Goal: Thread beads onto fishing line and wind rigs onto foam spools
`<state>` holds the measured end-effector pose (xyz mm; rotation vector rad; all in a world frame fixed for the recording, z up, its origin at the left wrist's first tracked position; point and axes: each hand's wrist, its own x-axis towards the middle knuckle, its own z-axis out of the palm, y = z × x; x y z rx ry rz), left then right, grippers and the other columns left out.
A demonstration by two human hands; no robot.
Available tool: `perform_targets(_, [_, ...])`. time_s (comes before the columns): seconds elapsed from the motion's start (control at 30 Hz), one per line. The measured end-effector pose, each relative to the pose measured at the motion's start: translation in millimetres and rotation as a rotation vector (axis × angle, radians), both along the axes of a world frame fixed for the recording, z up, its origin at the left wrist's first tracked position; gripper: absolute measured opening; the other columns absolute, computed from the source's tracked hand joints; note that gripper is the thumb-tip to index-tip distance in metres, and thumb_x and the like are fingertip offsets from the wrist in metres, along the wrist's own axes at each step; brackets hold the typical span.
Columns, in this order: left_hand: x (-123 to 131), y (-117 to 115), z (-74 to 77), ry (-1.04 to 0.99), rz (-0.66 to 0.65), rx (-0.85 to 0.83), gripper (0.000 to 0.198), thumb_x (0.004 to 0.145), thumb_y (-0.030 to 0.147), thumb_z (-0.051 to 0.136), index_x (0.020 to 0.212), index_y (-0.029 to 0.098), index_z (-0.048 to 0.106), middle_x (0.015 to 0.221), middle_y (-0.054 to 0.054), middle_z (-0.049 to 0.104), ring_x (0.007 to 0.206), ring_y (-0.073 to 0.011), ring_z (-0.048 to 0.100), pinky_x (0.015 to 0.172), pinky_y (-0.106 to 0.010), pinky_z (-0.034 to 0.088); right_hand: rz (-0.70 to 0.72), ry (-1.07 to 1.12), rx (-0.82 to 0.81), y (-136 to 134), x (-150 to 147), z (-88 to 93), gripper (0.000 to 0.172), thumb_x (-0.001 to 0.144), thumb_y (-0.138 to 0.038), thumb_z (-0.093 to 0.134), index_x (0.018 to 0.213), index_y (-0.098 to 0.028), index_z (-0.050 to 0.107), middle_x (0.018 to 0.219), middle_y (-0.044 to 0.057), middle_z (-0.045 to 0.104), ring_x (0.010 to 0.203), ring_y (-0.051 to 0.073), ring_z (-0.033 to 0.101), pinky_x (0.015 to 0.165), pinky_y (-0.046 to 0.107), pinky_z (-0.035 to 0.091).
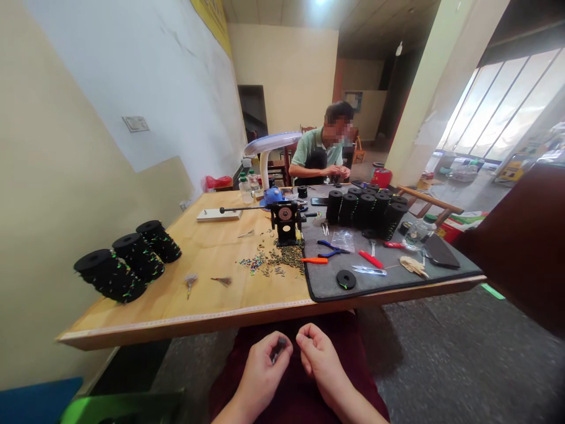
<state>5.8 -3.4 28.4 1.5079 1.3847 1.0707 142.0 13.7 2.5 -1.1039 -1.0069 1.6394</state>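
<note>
Both hands are held close together over my lap, in front of the table [176, 327] edge. My left hand [263, 366] is curled closed around something small and dark grey [278, 350], mostly hidden by the fingers, so its kind cannot be told. A short gap to the right, my right hand [321, 360] has thumb and forefinger pinched together; whatever lies between them is too small to make out. Nearest on the table beyond them are a flat black spool [346, 280], white-handled thread snips [368, 271] and a scatter of small beads and metal pieces [282, 259].
Stacked black foam spools [136, 256] stand at left, more spools [366, 206] on the grey mat [326, 288]. A black hand-crank winder [286, 221] and desk lamp [265, 168] are mid-table. Blue pliers [332, 249] lie nearby. A person [315, 153] sits opposite, hands together.
</note>
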Motion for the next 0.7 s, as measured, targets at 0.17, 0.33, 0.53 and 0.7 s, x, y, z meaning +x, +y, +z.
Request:
perform_targets(0.17, [-1.3, 2.1, -6.9, -0.058, -0.028, -0.052, 0.018, 0.074, 0.031, 0.065, 0.065, 0.017, 0.068, 0.062, -0.003, 0.065, 0.06, -0.0162, 0.054, 0.057, -0.022, 0.041, 0.036, 0.028, -0.01, -1.1, -0.3, 2.0, 0.036, 0.072, -0.051, 0.062, 0.071, -0.02, 0.044, 0.035, -0.014, 0.034, 0.033, 0.004, 0.019, 0.038, 0.02, 0.009])
perform_targets(0.33, [-7.0, 6.4, -5.5, -0.145, 0.009, -0.113, 0.022, 0.073, 0.037, 0.066, 0.079, 0.016, 0.07, 0.069, -0.003, 0.067, 0.066, -0.0177, 0.056, 0.063, -0.024, 0.044, 0.099, 0.019, -0.058, -2.2, 2.2, 5.0, 0.03, 0.073, -0.046, 0.061, 0.074, -0.019, 0.048, 0.041, -0.013, 0.031, 0.038, 0.005, 0.017, 0.039, 0.02, 0.01])
perform_targets(0.53, [-7.0, 8.1, -1.2, -0.213, 0.011, -0.087, 0.024, 0.076, 0.039, 0.063, 0.078, 0.016, 0.067, 0.072, -0.002, 0.064, 0.068, -0.0171, 0.056, 0.065, -0.024, 0.043, 0.113, -0.191, 0.074, -2.6, 1.0, 5.1, 0.015, 0.065, -0.024, 0.055, 0.056, -0.019, 0.045, 0.045, -0.009, 0.031, 0.044, 0.006, 0.021, 0.043, 0.022, 0.014])
perform_targets(0.7, [-9.2, 12.6, -9.6, -0.314, 0.123, -0.125, 0.028, 0.074, 0.043, 0.064, 0.081, 0.016, 0.066, 0.057, 0.005, 0.049, 0.049, -0.0088, 0.04, 0.046, -0.019, 0.031, 0.045, -0.198, 0.098, -2.1, 1.8, 0.8, 0.005, 0.057, -0.018, 0.045, 0.053, -0.019, 0.042, 0.046, -0.009, 0.032, 0.046, 0.006, 0.022, 0.044, 0.021, 0.016])
